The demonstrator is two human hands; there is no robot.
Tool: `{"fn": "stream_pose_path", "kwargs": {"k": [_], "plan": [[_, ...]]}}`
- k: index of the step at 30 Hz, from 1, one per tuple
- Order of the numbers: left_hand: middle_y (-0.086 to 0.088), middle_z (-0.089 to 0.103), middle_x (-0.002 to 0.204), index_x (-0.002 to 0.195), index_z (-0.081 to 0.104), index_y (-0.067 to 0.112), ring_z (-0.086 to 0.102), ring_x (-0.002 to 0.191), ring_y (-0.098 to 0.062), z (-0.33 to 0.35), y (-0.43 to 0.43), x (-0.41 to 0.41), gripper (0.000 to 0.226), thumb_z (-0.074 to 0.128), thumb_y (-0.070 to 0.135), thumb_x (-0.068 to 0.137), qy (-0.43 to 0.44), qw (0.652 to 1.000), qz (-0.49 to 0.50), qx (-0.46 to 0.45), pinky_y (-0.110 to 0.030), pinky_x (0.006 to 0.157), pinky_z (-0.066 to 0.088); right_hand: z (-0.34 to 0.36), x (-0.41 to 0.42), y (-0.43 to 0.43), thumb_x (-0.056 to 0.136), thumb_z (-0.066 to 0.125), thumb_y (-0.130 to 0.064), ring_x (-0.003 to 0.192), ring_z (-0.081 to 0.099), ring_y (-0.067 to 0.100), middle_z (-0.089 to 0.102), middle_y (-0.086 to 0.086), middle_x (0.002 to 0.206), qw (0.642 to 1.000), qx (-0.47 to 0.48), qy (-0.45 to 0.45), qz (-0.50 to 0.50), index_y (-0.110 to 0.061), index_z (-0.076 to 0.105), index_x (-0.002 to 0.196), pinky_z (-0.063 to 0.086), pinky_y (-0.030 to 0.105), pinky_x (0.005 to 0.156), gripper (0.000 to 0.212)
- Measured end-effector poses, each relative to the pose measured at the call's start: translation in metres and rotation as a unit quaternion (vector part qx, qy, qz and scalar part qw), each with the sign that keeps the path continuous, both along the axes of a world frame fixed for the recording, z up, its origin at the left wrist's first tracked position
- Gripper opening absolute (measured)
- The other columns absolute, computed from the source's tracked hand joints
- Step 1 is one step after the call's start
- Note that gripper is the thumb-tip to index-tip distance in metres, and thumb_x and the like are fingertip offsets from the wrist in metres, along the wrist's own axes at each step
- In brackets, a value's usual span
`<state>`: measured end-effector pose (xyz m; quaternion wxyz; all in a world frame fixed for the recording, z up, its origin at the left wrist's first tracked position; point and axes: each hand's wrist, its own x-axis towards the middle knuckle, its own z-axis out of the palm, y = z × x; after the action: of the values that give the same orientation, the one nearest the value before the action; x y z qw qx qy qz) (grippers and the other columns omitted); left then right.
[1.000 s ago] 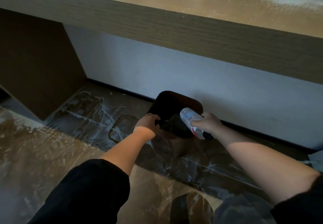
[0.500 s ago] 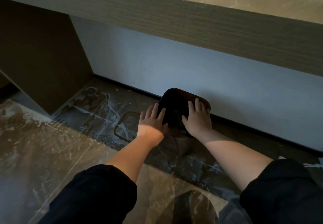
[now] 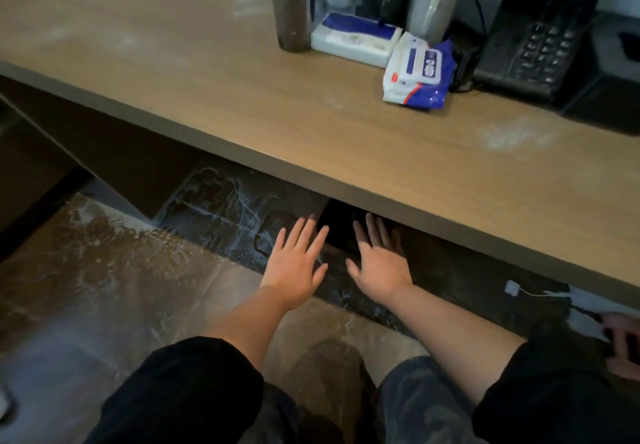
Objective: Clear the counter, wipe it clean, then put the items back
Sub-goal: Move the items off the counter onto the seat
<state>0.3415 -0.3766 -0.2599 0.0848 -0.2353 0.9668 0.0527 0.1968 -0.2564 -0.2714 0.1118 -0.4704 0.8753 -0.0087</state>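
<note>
Both hands empty, fingers spread: left hand [image 3: 294,267] and right hand [image 3: 379,263] at lower centre, below the front edge of the counter [image 3: 207,72]. Its top fills the upper frame, with white smears [image 3: 512,135] unwiped; tumbler [image 3: 292,15], wipes pack [image 3: 417,69] and phone [image 3: 543,34] sit upper right. Judgement: clearing incomplete, wiping and restocking pending.

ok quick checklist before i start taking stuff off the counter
1. Left hand free: ok, fingers straight, holding nothing.
2. Right hand free: ok, open and holding nothing.
3. Counter cleared: not ok, the glass, wipes pack, phone and other items sit at the back.
4. Counter clean: not ok, white powder is smeared on it.
5. Bin safely tucked under the counter: cannot tell, the counter edge hides most of it.
6. Wiping cloth ready: cannot tell, none in view apart from the wipes pack.
</note>
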Motion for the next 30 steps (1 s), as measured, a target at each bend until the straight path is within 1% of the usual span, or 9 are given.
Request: {"fn": "stream_pose_path", "kwargs": {"k": [2,5,7,10,14,16,22,26,30], "plan": [[-0.005,-0.014,0.162,0.154,-0.010,0.024,-0.013,0.149,-0.024,0.034,0.006,0.008,0.067,0.023,0.052,0.102,-0.009,1.000,-0.010,0.003,-0.044,0.120,-0.001,0.037,0.012,0.008,0.093,0.040,-0.054,0.148,0.007,0.025,0.007,0.009,0.161,1.000,-0.005,0.010,0.006,-0.020,0.011,0.154,0.009,0.044,0.118,0.075],[-0.006,-0.015,0.162,0.154,-0.010,0.023,-0.013,0.150,-0.024,0.088,0.012,0.017,0.068,0.023,0.052,0.102,-0.015,0.999,-0.033,-0.004,-0.044,0.120,-0.001,0.092,0.027,0.019,0.094,0.037,-0.054,0.145,0.017,0.027,0.017,0.009,0.159,1.000,0.007,0.012,0.019,-0.018,0.009,0.154,0.014,0.044,0.117,0.075],[-0.005,-0.015,0.162,0.154,-0.010,0.023,-0.013,0.149,-0.023,0.125,0.014,0.021,0.068,0.023,0.051,0.102,-0.012,0.999,-0.047,-0.007,-0.044,0.120,-0.001,0.126,0.034,0.027,0.096,0.033,-0.053,0.146,0.015,0.024,0.017,0.008,0.159,1.000,0.020,-0.005,0.018,-0.016,0.005,0.154,0.012,0.043,0.119,0.075],[-0.004,-0.014,0.163,0.155,-0.008,0.024,-0.013,0.150,-0.023,0.177,0.014,0.022,0.067,0.024,0.051,0.102,0.002,0.998,-0.057,-0.004,-0.044,0.122,0.000,0.172,0.045,0.042,0.097,0.029,-0.054,0.148,0.007,0.023,0.006,0.006,0.162,0.998,0.050,-0.026,0.009,-0.018,-0.002,0.154,0.008,0.042,0.119,0.074],[-0.005,-0.011,0.163,0.155,-0.005,0.024,-0.007,0.150,-0.023,0.234,0.010,0.014,0.067,0.026,0.050,0.102,0.028,0.996,-0.080,-0.017,-0.045,0.121,0.001,0.228,0.042,0.052,0.099,0.026,-0.053,0.149,0.003,0.024,0.004,0.008,0.162,0.999,0.042,-0.014,-0.011,-0.017,-0.001,0.154,0.009,0.043,0.119,0.072],[-0.005,-0.012,0.163,0.155,-0.004,0.024,-0.008,0.150,-0.023,0.254,0.012,0.006,0.067,0.027,0.050,0.102,0.037,0.995,-0.094,-0.024,-0.046,0.122,0.003,0.252,0.035,0.055,0.099,0.028,-0.052,0.149,0.002,0.024,0.002,0.009,0.162,0.999,0.029,-0.003,-0.037,-0.016,0.000,0.154,0.009,0.043,0.119,0.072],[-0.005,-0.012,0.163,0.155,-0.004,0.025,-0.010,0.150,-0.023,0.296,0.029,-0.024,0.068,0.028,0.049,0.101,0.063,0.987,-0.141,-0.034,-0.045,0.120,-0.001,0.300,0.010,0.072,0.097,0.035,-0.049,0.149,0.000,0.025,-0.002,0.009,0.162,0.993,-0.016,0.032,-0.116,-0.017,-0.001,0.154,0.006,0.045,0.119,0.075],[-0.005,-0.013,0.163,0.155,-0.006,0.026,-0.012,0.150,-0.022,0.312,0.046,-0.042,0.066,0.025,0.050,0.101,0.078,0.982,-0.165,-0.041,-0.045,0.119,-0.002,0.321,-0.003,0.091,0.098,0.035,-0.047,0.149,-0.003,0.025,-0.003,0.010,0.161,0.985,-0.028,0.055,-0.159,-0.016,-0.002,0.154,0.003,0.046,0.119,0.074],[-0.004,-0.015,0.162,0.155,-0.008,0.026,-0.014,0.149,-0.023,0.324,0.066,-0.064,0.068,0.026,0.050,0.101,0.088,0.976,-0.195,-0.051,-0.046,0.119,-0.002,0.338,-0.010,0.119,0.099,0.034,-0.046,0.149,-0.004,0.024,-0.005,0.010,0.161,0.976,-0.043,0.060,-0.203,-0.016,-0.001,0.154,0.003,0.047,0.120,0.072]]}}
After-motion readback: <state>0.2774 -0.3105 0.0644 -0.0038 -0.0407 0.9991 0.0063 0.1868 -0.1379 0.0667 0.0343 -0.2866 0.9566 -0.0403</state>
